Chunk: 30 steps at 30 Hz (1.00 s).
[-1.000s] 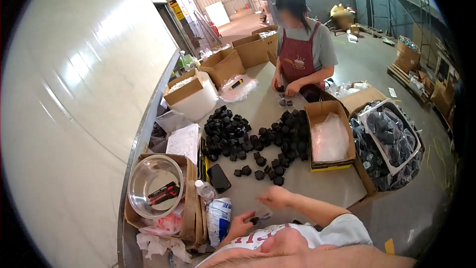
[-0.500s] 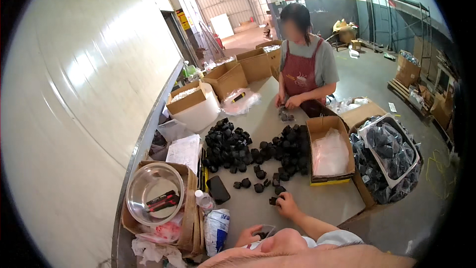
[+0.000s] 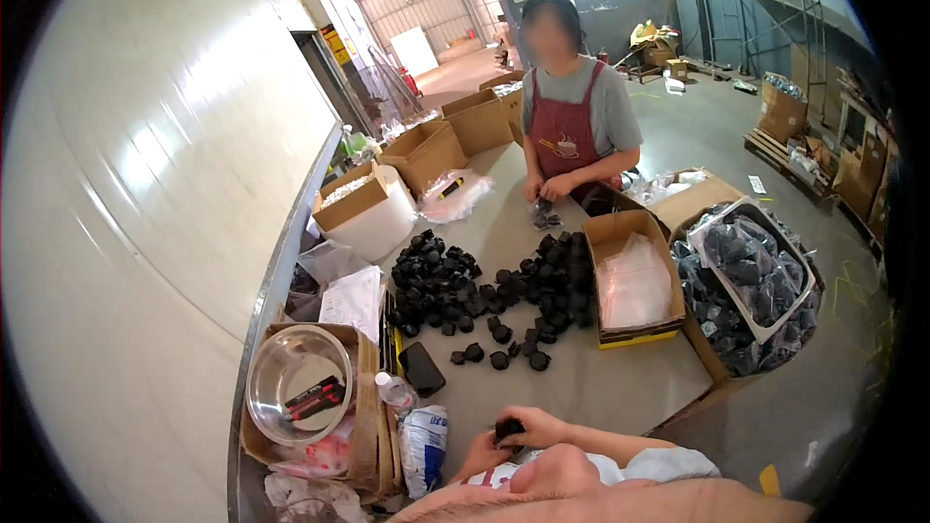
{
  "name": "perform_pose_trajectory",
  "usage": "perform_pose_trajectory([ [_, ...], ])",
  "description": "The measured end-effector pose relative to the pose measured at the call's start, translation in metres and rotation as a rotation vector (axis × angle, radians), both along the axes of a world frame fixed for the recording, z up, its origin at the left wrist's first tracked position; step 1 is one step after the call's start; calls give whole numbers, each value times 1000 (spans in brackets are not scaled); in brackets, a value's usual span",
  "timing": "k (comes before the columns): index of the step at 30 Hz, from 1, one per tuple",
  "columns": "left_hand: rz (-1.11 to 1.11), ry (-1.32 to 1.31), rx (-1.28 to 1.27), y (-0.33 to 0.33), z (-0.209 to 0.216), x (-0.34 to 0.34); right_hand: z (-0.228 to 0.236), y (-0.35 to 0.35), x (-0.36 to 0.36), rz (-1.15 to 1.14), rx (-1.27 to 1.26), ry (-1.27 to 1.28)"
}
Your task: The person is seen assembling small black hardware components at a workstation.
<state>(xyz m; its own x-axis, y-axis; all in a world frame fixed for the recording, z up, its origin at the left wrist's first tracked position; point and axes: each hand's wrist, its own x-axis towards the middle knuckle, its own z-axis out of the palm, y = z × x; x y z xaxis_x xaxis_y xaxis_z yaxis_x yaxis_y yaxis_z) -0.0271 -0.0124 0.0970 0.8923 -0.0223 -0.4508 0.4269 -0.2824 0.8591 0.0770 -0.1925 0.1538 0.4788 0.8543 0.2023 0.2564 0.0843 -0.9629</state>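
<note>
My right hand [image 3: 535, 426] is close in front of me, its fingers closed around a small black plastic part [image 3: 508, 429]. Touching it on the left is my left hand [image 3: 480, 453], fingers curled, with a clear plastic bag mostly hidden between the two hands. Farther up the table lie two heaps of round-headed black plastic parts, a left pile [image 3: 431, 281] and a right pile [image 3: 557, 281]. Several loose black parts [image 3: 500, 360] are scattered at their near side. An open carton [image 3: 635, 329] of flat clear bags [image 3: 635, 281] stands right of the heaps.
Left are a phone [image 3: 422, 369], a bottle [image 3: 395, 391], a blue-and-white packet [image 3: 423, 446] and a clear bowl [image 3: 254, 378] with red-black tools on a carton. Across the table a co-worker [image 3: 572, 126] handles a small bag. Bagged black parts [image 3: 717, 291] fill a box at right.
My right hand has come back from the loose parts toward my left hand, carrying a black part. The two hands now meet. The view has shifted slightly, and the co-worker's head has lifted.
</note>
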Motion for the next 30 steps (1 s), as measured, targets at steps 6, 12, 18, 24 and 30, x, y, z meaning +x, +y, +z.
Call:
perform_pose_trajectory([
  [6, 258, -93, -376, -11, 26, -12, -7, 2, -4, -57, -121, -294],
  [12, 275, -320, -4, -7, 51, 5, 15, -1, 21, -251, 214, 523],
  [18, 354, -319, 35, -18, 46, 2, 19, -22, 11, -276, 165, 848],
  [24, 450, -296, -124, -5, 43, 6, 7, -38, -12, -310, -23, 1086],
  [30, 441, -402, -59, 23, 113, 34, 14, -36, -13, -378, -49, 793],
])
